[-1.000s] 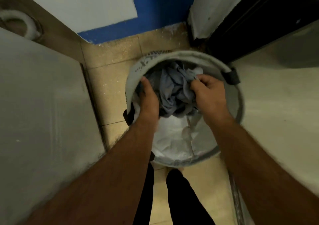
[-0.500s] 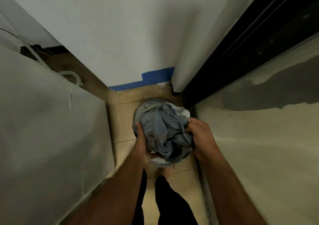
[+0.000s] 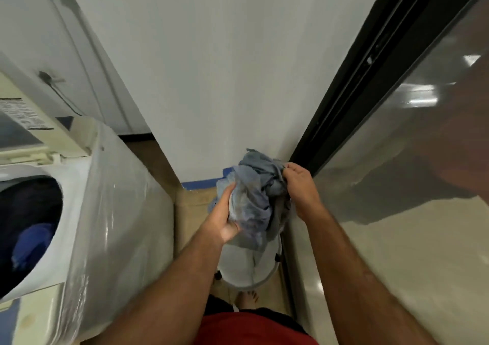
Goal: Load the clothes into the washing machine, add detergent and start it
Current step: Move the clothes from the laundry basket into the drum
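A crumpled bundle of grey-blue clothes (image 3: pixel 254 196) hangs in the air between both hands, above the round grey laundry basket (image 3: pixel 248 273) on the floor. My left hand (image 3: pixel 225 217) grips the bundle from the lower left. My right hand (image 3: pixel 299 185) holds its upper right side. At the left stands the white top-loading washing machine (image 3: pixel 105 212), wrapped in clear plastic film. Its lid is up and the drum opening (image 3: pixel 29 231) shows dark blue clothing inside. No detergent is in view.
A white wall (image 3: pixel 225 66) with a blue base strip rises straight ahead. A black-framed glass sliding door (image 3: pixel 397 146) runs along the right. The tiled floor strip between machine and door is narrow, and my bare foot (image 3: pixel 248 299) stands behind the basket.
Both hands have lifted the grey-blue bundle up out of the basket. The view has risen, and the washing machine's open drum has come into sight at the left.
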`<state>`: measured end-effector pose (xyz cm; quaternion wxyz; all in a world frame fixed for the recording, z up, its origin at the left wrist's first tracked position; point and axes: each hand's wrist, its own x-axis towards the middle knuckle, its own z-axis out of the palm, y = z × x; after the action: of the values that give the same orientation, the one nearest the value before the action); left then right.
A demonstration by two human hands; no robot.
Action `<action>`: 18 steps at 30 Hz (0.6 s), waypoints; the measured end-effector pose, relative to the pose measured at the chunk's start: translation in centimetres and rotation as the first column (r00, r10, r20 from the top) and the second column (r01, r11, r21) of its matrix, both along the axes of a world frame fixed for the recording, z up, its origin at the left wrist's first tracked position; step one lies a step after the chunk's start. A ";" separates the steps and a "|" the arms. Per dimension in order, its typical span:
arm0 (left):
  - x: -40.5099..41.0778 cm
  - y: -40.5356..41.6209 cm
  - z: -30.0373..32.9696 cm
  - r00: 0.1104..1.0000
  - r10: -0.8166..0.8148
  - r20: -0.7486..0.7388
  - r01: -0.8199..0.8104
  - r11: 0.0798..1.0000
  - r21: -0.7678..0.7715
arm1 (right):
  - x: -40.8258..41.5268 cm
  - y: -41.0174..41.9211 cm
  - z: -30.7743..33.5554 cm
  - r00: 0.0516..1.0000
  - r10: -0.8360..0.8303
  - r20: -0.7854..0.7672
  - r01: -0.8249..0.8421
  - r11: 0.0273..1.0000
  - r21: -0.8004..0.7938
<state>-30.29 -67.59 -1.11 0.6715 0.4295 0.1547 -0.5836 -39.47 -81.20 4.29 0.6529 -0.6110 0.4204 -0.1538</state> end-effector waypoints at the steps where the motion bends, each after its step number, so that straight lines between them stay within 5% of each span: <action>1: 0.1 -0.3 0.8 0.999 0.007 0.041 -0.006 1.000 -0.021 | -0.1 -0.4 0.5 1.000 0.015 0.002 -0.015 1.000 -0.021; 4: 0.4 -2.1 3.3 0.988 0.016 0.155 -0.013 1.000 -0.018 | 0.5 -1.3 1.5 0.980 0.189 0.061 -0.184 0.980 -0.073; 7: 0.4 -4.0 6.1 0.957 0.000 0.291 0.006 1.000 -0.021 | 2.1 -1.7 1.7 0.941 0.334 -0.045 -0.332 0.894 -0.302; 10: 1.3 -4.5 9.1 0.939 -0.011 0.344 0.047 0.994 -0.095 | 3.6 -2.9 3.4 0.953 0.293 -0.074 -0.294 0.844 -0.449; 13: 3.1 -4.1 11.4 0.888 -0.091 0.450 0.184 0.968 -0.168 | 4.4 -3.7 6.2 0.973 0.227 -0.030 -0.218 0.875 -0.432; 18: 6.9 -2.1 13.9 0.820 -0.216 0.530 0.317 0.942 -0.107 | 5.3 -3.9 10.4 0.953 0.198 0.230 -0.100 0.920 -0.379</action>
<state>-23.37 -69.69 12.78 0.6375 0.5200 -0.1472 -0.5491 -34.15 -85.09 14.71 0.5885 -0.7257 0.2459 -0.2582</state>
